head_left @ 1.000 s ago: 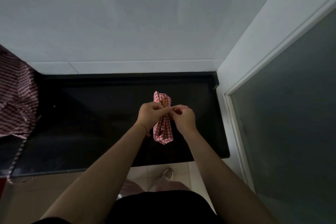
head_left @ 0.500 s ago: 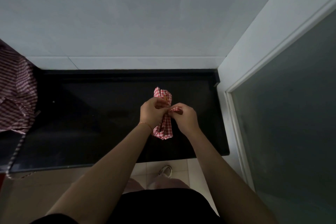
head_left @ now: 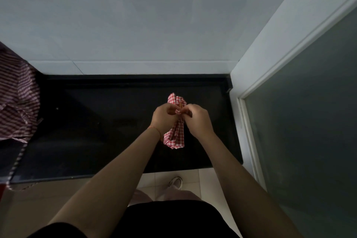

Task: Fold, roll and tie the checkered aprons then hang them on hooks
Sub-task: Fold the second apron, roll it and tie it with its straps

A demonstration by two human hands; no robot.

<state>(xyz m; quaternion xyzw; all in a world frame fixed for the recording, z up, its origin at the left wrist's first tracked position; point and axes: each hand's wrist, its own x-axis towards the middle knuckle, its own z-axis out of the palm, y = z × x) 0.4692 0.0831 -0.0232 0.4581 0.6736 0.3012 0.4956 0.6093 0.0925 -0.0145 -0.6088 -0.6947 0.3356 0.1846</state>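
Note:
A rolled red-and-white checkered apron (head_left: 176,137) lies lengthwise on the black countertop (head_left: 96,131), right of centre. My left hand (head_left: 164,118) and my right hand (head_left: 197,120) meet over the roll's middle. Both pinch the apron's thin strap between their fingertips. The roll's far end shows above my fingers and its near end sticks out below my wrists. The knot itself is hidden by my fingers.
A pile of dark red checkered aprons (head_left: 17,98) lies at the counter's left end, with a strap (head_left: 15,164) hanging over the front edge. A white wall rises behind the counter. A frosted glass door (head_left: 309,121) stands on the right.
My hands have drawn closer together over the roll, and the fingertips now meet at the strap. The roll stays in the same place on the counter.

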